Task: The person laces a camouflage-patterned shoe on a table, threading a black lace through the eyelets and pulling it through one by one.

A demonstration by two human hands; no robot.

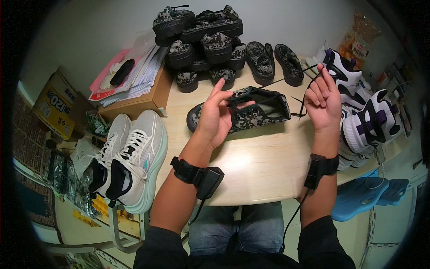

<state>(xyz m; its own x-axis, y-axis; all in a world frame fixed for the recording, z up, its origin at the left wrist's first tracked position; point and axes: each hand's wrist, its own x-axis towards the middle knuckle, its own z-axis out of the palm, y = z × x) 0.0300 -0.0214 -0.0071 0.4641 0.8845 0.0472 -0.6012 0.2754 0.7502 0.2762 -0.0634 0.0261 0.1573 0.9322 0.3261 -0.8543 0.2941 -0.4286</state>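
Observation:
A camouflage canvas shoe (258,116) with a black sole lies on the table, its toe to the left and its opening facing me. My left hand (216,116) grips it around the lacing area; some fingers pass behind the laces, and the index finger points up. Black shoelace (280,80) runs from the eyelets to my right hand (323,95), which pinches it above the table's right side. That stretch of lace looks taut, while more lace hangs loosely by the heel. My left hand hides part of the toe and side.
Several camouflage shoes (215,43) are piled against the wall, with a separate pair (289,64) beside them. Grey-white sneakers (137,161) stand at left, near a cardboard box (144,99) bearing papers. White-and-black sneakers (366,121) crowd the right edge, above a blue stool (359,195).

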